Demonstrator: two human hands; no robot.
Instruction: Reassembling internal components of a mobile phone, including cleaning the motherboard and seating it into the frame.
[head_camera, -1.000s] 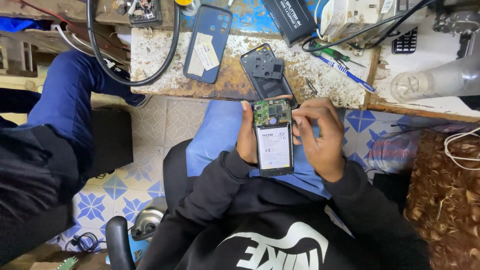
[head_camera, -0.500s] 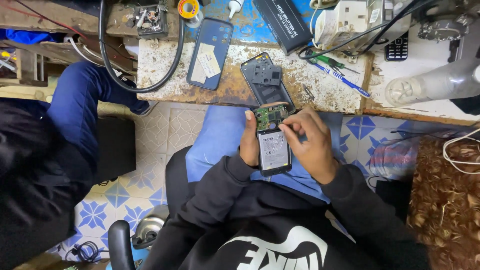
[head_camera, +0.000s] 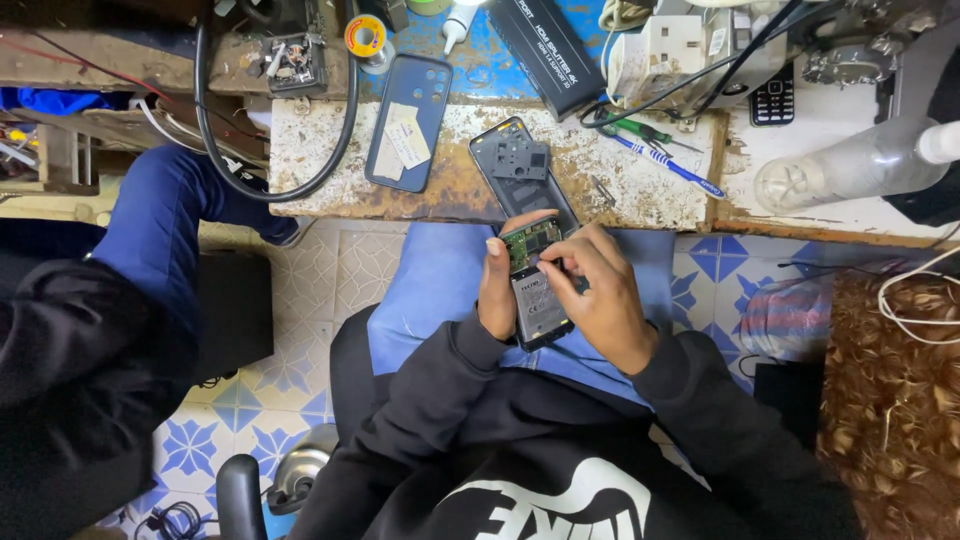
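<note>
— So, where is the opened phone (head_camera: 537, 290)?

— Over the person's lap, just below the workbench (head_camera: 330, 160) edge, back cover off, green circuit board and battery showing. The left hand (head_camera: 497, 295) wraps around its left side and holds it firmly.

— And the right hand (head_camera: 598, 300)?

— Its fingers are pinched narrow on the board near the phone's top. Whether they hold a small part or tool, I cannot tell.

— What lies nearby?

— A dark back cover (head_camera: 522, 170) hangs over the bench edge, just above the phone. A blue phone case (head_camera: 408, 122) lies to its left, a blue pen (head_camera: 668, 165) to the right, and a clear plastic bottle (head_camera: 850, 165) on its side further right. Another person's blue trouser leg (head_camera: 165, 215) shows at left.
</note>
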